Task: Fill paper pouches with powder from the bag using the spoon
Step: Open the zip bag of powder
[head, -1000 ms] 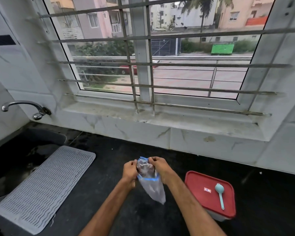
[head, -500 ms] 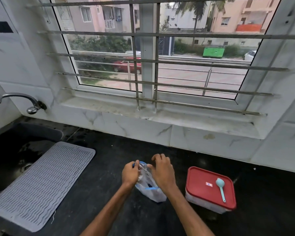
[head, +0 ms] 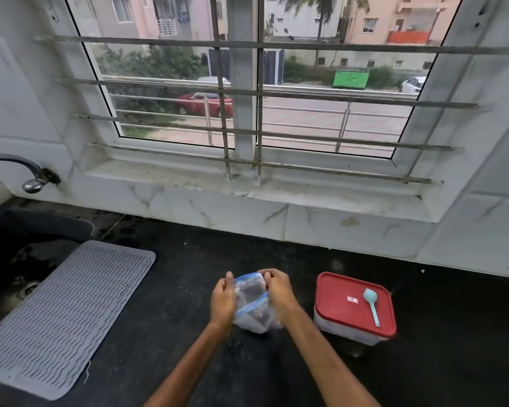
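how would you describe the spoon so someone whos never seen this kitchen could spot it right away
Start at the black counter under the barred window and look just right of the clear bag, where a box stands. The spoon lies flat on the box's red lid, near its right edge, bowl toward the window. It is the only pale blue thing there, small against the red.

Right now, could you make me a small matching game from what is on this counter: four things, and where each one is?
Things: 1 spoon; 2 bag; 3 grey mat; 4 tap.
Places: A held between left hand and right hand; B on the wall above the sink; C on the red lid; D lying flat, left, by the sink.
Pairs: 1-C; 2-A; 3-D; 4-B.
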`<state>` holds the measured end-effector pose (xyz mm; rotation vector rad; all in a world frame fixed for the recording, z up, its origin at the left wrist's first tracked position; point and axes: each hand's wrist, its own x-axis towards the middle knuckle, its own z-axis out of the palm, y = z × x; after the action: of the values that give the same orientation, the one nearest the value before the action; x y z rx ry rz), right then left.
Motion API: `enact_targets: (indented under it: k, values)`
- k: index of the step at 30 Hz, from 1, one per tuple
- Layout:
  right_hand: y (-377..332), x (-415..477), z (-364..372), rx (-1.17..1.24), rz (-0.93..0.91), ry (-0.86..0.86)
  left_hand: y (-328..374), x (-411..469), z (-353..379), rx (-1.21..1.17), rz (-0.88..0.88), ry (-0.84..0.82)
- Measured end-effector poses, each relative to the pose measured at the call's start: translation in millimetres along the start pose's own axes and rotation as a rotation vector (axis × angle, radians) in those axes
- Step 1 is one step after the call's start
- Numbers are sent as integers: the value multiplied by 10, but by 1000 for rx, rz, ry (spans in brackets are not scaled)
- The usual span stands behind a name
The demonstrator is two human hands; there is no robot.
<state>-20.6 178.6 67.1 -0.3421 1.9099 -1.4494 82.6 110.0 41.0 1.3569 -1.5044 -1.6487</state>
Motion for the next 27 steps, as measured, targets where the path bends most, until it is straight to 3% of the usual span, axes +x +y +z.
enact_targets:
  k: [3,5,7,9,11,13,16,19,23,25,27]
  values:
    - [-90,17,-79,10,40,-199,46,-137,-106,532,300,-102]
    - [-94,30,-108,-112,-58,-243,75,-159,-136,821,507,-106]
    - [-100,41,-109,-276,-227,-217,111,-164,-114,992,535,-136]
    - [-50,12,-104,-586,-447,-63,84,-167,-71,969,425,-113]
    - [61,-103,-83,-876,-677,192,36,-206,-36,759,321,-72]
    - [215,-230,-58,-986,-768,308,0,-259,-6,560,264,-81]
    - [356,-257,-79,-837,-620,315,-63,-278,11,424,300,-173]
    - [339,-169,-133,-415,-353,259,-89,-323,7,393,314,-257]
    - [200,-155,-153,-6,38,73,-137,-371,-18,596,459,-190]
    - [161,-144,-147,-40,102,-9,-163,-369,-5,736,539,-132]
    - [177,-114,-111,-216,-28,37,-179,-352,36,682,426,-85]
